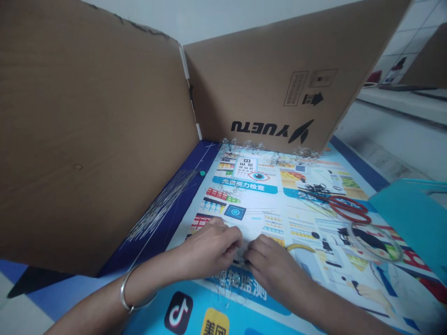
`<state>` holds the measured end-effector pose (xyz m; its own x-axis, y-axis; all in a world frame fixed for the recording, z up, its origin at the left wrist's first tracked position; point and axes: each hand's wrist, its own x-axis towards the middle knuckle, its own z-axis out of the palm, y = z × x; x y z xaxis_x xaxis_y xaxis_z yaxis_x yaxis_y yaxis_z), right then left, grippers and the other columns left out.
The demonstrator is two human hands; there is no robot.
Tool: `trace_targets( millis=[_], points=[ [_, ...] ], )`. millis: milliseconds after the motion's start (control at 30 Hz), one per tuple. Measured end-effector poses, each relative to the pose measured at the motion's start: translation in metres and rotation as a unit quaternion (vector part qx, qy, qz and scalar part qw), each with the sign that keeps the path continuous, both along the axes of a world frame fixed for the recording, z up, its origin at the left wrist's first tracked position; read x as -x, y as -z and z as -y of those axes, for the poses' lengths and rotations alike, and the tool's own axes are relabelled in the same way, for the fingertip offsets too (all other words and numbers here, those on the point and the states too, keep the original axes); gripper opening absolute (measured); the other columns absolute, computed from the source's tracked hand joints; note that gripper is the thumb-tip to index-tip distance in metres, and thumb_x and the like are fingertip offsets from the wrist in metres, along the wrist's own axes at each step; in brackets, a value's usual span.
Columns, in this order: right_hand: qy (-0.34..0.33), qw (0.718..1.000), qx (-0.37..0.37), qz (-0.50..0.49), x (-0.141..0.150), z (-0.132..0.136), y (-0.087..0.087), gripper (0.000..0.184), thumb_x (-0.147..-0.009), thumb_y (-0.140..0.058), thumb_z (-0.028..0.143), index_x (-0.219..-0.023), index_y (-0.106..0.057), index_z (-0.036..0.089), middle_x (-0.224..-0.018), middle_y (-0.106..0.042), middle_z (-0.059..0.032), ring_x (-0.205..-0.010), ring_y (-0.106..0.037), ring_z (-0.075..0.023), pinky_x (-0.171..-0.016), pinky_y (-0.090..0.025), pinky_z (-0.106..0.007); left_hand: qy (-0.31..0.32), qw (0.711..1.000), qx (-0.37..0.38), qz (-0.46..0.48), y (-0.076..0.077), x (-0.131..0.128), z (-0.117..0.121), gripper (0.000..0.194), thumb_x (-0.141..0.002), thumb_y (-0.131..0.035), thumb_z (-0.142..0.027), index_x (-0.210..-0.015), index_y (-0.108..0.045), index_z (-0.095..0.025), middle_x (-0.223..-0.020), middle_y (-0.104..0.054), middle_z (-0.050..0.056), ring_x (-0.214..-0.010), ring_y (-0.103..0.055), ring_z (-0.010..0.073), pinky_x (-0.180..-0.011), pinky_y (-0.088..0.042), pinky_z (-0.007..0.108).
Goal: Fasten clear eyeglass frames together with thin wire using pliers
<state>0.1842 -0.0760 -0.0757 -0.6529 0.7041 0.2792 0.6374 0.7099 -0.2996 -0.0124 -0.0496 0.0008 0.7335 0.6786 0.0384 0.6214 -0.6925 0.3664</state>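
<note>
My left hand (218, 244) is closed, its fingertips pinched together over the printed sheet. Facing it, my right hand (268, 263) is closed too, with its fingers curled down close to the left fingertips. A bit of something clear and thin shows between them, but the fingers hide most of it. Just below the hands lies a small clear wiry piece (226, 284). A yellow curved handle (301, 247) sticks out beside my right hand. Further forward on the sheet is another clear piece (228, 190).
Tall cardboard panels (104, 116) stand at the left and back. Thin metal wires (162, 204) lie at left near a green bit (202, 173). Clear pieces (307, 154) line the back panel. Red-handled scissors (349, 210), black loops (319, 189), a clear round ring (398, 251) and a turquoise board (412, 218) are right.
</note>
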Motion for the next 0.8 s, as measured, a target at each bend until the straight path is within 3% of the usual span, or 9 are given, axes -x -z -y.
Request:
trace_targets(
  millis=[433,800],
  points=[
    [-0.014,0.999,-0.041,0.001,-0.0022,0.0016,0.0068,0.016,-0.089,-0.045,0.013,-0.079,-0.057,0.017,-0.081,-0.056,-0.0044,-0.077,-0.045,-0.0195,-0.068,-0.037,-0.033,0.068,0.996,-0.001,-0.058,-0.0085,0.0035,-0.0035,0.020,-0.077,-0.042,-0.005,-0.088,-0.051,-0.019,-0.075,-0.056,0.002,-0.073,-0.051,0.0161,-0.072,-0.038,0.028],
    [-0.023,1.000,-0.005,-0.013,-0.0013,0.0011,0.0034,0.018,-0.088,-0.044,0.012,-0.087,-0.061,0.017,-0.083,-0.057,-0.0055,-0.078,-0.048,-0.0189,-0.069,-0.040,-0.032,0.072,0.987,-0.109,-0.093,-0.0045,0.0026,0.0027,0.026,-0.063,-0.043,0.001,-0.081,-0.050,-0.017,-0.071,-0.053,0.004,-0.071,-0.049,0.0191,-0.072,-0.039,0.032]
  ],
)
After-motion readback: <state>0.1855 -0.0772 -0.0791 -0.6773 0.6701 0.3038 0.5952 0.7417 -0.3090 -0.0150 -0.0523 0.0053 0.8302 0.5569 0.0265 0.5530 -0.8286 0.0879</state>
